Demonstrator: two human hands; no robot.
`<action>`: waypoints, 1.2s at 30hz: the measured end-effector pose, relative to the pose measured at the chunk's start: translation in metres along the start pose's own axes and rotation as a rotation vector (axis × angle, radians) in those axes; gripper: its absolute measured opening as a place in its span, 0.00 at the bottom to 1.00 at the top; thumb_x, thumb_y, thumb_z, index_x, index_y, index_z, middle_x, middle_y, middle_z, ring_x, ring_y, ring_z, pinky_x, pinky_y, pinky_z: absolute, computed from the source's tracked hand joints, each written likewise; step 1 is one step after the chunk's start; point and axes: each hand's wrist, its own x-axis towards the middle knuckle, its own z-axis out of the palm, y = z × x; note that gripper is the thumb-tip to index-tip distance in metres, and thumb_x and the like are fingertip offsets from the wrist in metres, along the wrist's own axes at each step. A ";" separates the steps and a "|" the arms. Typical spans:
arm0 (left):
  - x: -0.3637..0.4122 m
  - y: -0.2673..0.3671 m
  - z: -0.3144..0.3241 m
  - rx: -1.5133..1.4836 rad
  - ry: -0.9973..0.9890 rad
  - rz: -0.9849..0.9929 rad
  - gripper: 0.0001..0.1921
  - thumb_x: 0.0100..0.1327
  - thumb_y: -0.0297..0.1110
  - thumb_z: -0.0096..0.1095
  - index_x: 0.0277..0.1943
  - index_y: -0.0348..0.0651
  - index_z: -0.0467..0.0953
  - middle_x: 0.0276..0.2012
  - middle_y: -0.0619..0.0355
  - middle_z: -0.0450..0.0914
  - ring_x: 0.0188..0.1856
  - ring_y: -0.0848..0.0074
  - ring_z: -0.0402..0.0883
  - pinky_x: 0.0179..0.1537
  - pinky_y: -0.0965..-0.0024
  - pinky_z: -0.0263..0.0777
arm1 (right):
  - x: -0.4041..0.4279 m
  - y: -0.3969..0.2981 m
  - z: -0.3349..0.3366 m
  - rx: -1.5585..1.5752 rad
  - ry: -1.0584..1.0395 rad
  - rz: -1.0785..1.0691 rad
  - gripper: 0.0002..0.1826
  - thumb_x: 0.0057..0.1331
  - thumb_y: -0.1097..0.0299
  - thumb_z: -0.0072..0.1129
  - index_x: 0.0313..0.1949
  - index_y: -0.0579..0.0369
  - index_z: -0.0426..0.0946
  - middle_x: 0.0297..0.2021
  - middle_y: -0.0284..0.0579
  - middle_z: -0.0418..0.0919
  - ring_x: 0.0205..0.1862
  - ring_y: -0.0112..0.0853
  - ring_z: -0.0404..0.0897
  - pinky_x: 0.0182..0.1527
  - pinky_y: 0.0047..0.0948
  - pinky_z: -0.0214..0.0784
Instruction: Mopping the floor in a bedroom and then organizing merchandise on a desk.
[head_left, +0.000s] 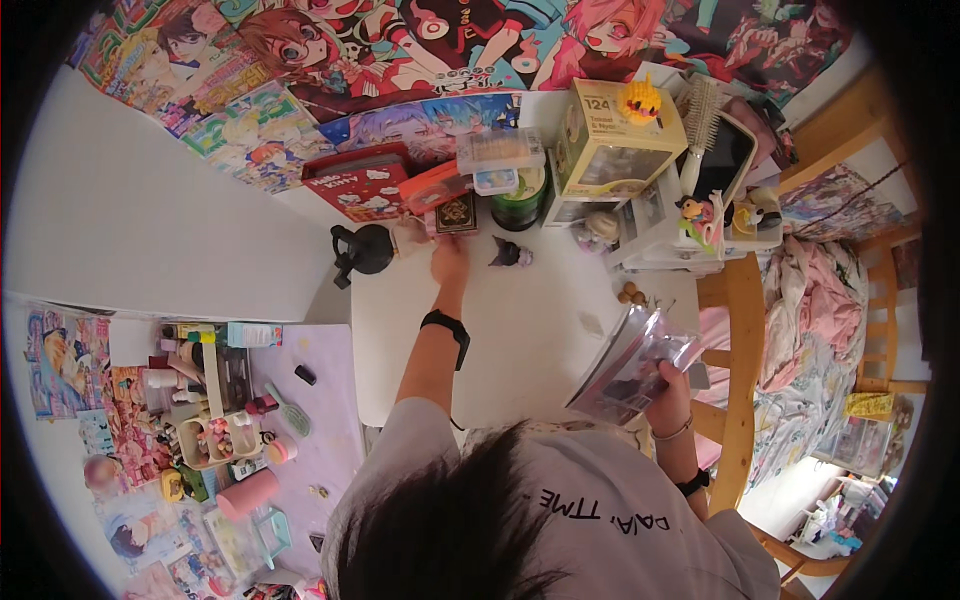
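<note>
My left hand (449, 261) reaches to the back of the white desk (517, 337), at the front of a small box with a dark, gold-patterned panel (456, 214). Its fingertips are too small to make out, so whether they grip the box is unclear. A pale drawstring pouch (409, 237) lies just left of that hand. At the desk's right edge, my right hand (667, 394) holds a stack of clear plastic sleeves (626, 367) with printed sheets inside, tilted above the surface. A small dark figurine (510, 253) stands right of the left hand.
A black stand (364, 249), a red Hello Kitty binder (356, 187), a green round container (521, 199) and a boxed figure (622, 142) line the back. White drawers (667, 225) and a wooden chair (739, 375) are at right. A lilac side table (322, 412) holds several cosmetics.
</note>
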 end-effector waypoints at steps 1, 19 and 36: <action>-0.001 -0.002 0.002 0.015 0.023 0.025 0.14 0.60 0.49 0.49 0.39 0.49 0.72 0.29 0.45 0.79 0.33 0.49 0.78 0.32 0.49 0.70 | 0.000 0.001 0.001 0.000 -0.003 0.003 0.23 0.57 0.73 0.52 0.53 0.57 0.63 0.43 0.42 0.74 0.43 0.34 0.76 0.45 0.33 0.71; 0.019 -0.039 0.041 -0.882 -0.154 -0.128 0.14 0.64 0.38 0.50 0.46 0.36 0.70 0.25 0.57 0.76 0.25 0.78 0.72 0.29 0.73 0.66 | 0.010 0.004 -0.006 0.063 0.108 -0.011 0.22 0.58 0.73 0.50 0.53 0.55 0.64 0.45 0.40 0.72 0.47 0.32 0.72 0.49 0.35 0.67; -0.002 0.001 0.018 -1.191 -0.341 -0.361 0.05 0.67 0.42 0.45 0.43 0.57 0.63 0.17 0.68 0.62 0.15 0.85 0.59 0.12 0.79 0.50 | 0.025 -0.023 0.035 -0.515 0.007 -0.007 0.14 0.59 0.76 0.54 0.46 0.60 0.70 0.35 0.36 0.77 0.35 0.26 0.77 0.39 0.25 0.70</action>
